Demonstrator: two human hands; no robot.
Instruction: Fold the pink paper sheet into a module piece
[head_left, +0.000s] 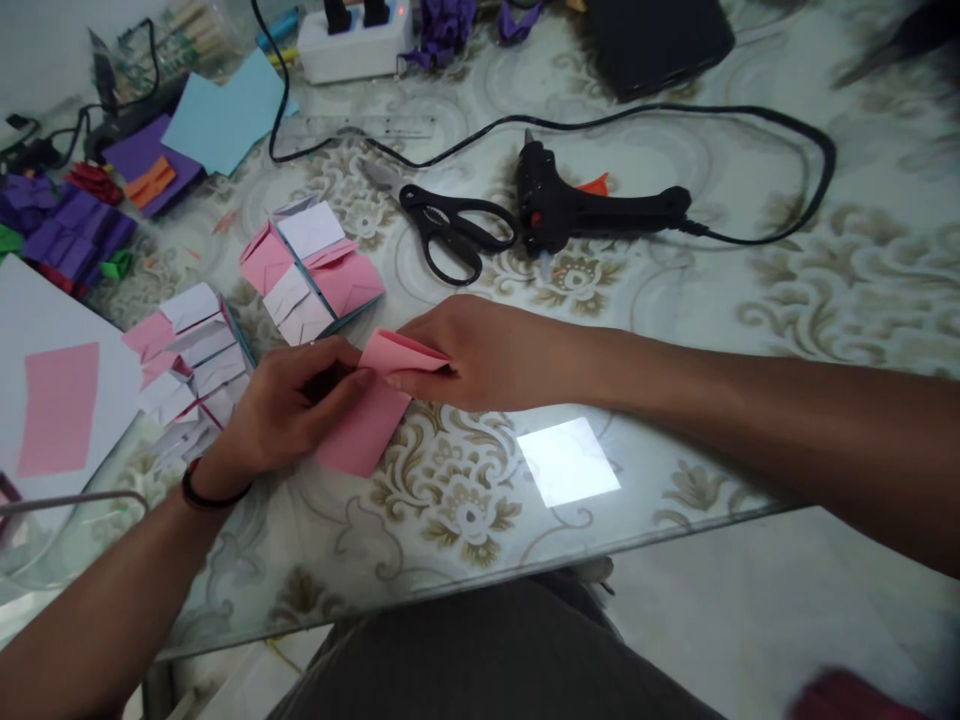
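A pink sheet of paper (365, 432) is between my two hands, its upper end bent over into a fold. My left hand (304, 400) pinches it at the left side with thumb and fingers. From the right, my right hand (442, 350) grips the folded end, its thumb in front and the other fingers mostly hidden behind. Just beyond my hands lies a folded pink and white paper piece (315, 265). A stack of folded white and pink papers (199, 360) sits left of my left hand.
Black-handled scissors (457, 225) and a black glue gun (592, 205) with a looping cord lie beyond my hands. A white power strip (352, 40) stands at the back. Purple folded papers (79, 230) and a white sheet (52, 340) are at left. The glass tabletop's edge (480, 578) runs before my lap.
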